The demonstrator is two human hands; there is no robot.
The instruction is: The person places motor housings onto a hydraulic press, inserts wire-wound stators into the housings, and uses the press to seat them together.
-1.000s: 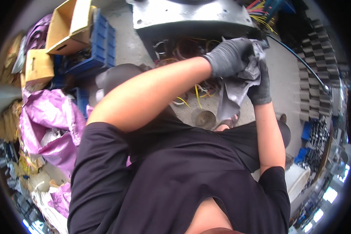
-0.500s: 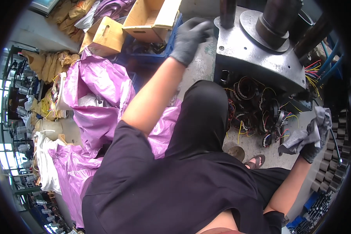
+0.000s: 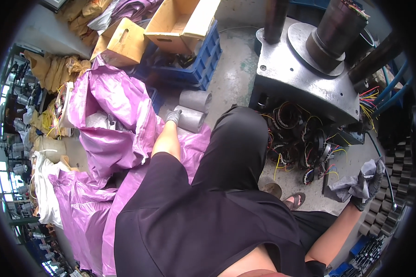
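My left hand point(image 3: 173, 117), in a grey work glove, reaches to the floor beside the purple sack and closes on the end of a grey metal cylinder point(image 3: 191, 121). A second grey cylinder point(image 3: 194, 99) lies alongside, just beyond it. Out to the right, my right hand point(image 3: 360, 201), in a dark glove, is closed on a crumpled grey cloth point(image 3: 353, 185); the cloth hides part of its fingers. Ahead on the right, a dark cylinder point(image 3: 339, 34) with wires at its top stands on the round plate of a steel press point(image 3: 286, 67).
Wound wire coils point(image 3: 291, 138) with coloured leads lie beneath the press. Purple sacks point(image 3: 111, 143) fill the left side. Blue crates point(image 3: 203, 64) hold a wooden box point(image 3: 178, 30). Stacked grey metal cylinders point(image 3: 393, 184) stand at the far right.
My left hand has come down from near the press and crates, toward me and left, onto a grey cylinder. My right hand, still holding the cloth, has shifted slightly down and left.
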